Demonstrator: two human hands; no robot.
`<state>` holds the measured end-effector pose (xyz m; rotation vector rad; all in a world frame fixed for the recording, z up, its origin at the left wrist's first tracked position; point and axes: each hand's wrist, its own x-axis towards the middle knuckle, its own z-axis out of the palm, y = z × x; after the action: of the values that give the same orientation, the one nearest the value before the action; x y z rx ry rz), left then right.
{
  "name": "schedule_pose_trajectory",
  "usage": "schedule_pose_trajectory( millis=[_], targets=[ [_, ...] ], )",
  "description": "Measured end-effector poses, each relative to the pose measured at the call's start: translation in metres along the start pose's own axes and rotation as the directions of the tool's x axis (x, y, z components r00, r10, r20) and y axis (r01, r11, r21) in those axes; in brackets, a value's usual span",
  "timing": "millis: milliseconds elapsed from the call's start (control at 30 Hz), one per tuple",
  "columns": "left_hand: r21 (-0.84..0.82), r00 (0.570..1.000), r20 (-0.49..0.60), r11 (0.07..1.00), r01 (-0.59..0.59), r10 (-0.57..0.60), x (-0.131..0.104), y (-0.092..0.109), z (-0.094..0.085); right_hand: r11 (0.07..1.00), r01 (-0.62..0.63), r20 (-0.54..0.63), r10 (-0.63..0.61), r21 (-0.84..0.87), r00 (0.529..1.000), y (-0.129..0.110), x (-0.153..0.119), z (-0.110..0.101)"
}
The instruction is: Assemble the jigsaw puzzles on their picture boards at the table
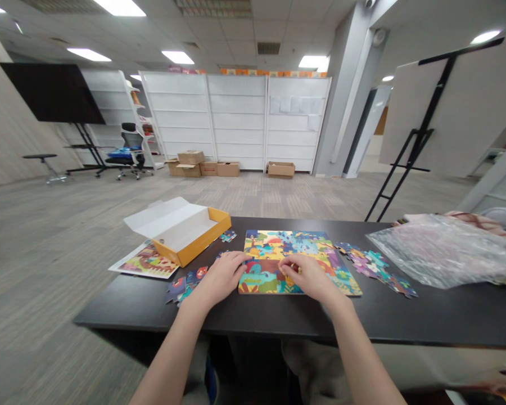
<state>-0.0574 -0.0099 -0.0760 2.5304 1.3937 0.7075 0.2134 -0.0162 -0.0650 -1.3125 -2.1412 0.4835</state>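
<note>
A colourful jigsaw puzzle (287, 242) lies flat on the black table (278, 318) in front of me. My left hand (225, 274) rests at its left edge, fingers slightly apart, with nothing visible in them. Over the middle of the puzzle, my right hand (306, 273) has its thumb and fingers pinched together; whatever is between them is too small to make out. Loose pieces (188, 284) lie beside and partly behind my left hand. More loose pieces (373, 264) are spread to the right of the puzzle.
An open yellow box (202, 239) with a white inside stands at the left, over a printed picture sheet (145, 261). A few pieces (228, 235) lie by its corner. At the right is a clear plastic bag (442, 250) beside folded cloth.
</note>
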Motion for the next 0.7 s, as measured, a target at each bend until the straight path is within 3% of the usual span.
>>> schedule_pose_trajectory(
  millis=[267,367,533,700],
  targets=[
    [0.047,0.983,-0.051,0.983,0.18,-0.178,-0.005,-0.019,-0.016,0.996,0.038,-0.015,-0.039,-0.082,0.999,0.006,0.001,0.004],
    [0.008,0.991,-0.004,0.991,0.135,-0.135,-0.006,-0.009,-0.015,0.994,0.037,-0.034,-0.041,-0.1,0.999,0.015,0.0,0.0],
    [-0.063,0.999,0.039,0.998,0.029,-0.027,-0.002,0.006,-0.006,0.976,-0.124,-0.115,0.105,-0.179,0.988,0.035,-0.007,-0.018],
    [-0.055,0.997,0.078,0.998,0.022,-0.018,0.004,0.004,-0.002,0.977,-0.134,-0.002,0.135,-0.164,0.991,0.025,-0.007,-0.018]
  ],
)
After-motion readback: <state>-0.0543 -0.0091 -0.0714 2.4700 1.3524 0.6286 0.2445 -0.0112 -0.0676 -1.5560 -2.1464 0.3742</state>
